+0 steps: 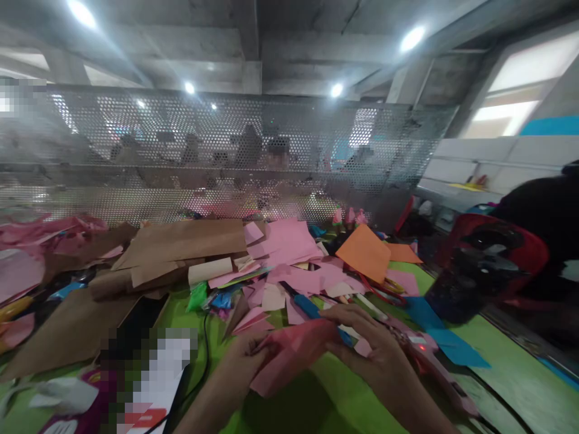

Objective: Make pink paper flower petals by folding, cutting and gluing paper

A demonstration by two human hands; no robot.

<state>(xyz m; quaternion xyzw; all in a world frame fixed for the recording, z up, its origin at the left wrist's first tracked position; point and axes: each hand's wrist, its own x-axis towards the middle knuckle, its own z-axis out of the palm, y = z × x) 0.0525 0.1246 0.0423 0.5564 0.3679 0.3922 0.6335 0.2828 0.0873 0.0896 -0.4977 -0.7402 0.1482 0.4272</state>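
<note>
My left hand (248, 357) and my right hand (367, 343) both grip a folded pink paper piece (289, 357) just above the green table top (335, 398). The left fingers pinch its left edge. The right fingers curl over its right end. A blue-handled cutter (307, 304) lies right behind the paper, among pink scraps. A pink glue gun (425, 352) rests beside my right wrist.
Brown paper sheets (181, 241) and pink sheets (284, 241) pile up at the back, with an orange sheet (364, 252) to the right. A perforated metal screen (226, 157) closes the far side. A red chair (488, 265) with a person in black stands at right. A black cable (205, 343) runs at left.
</note>
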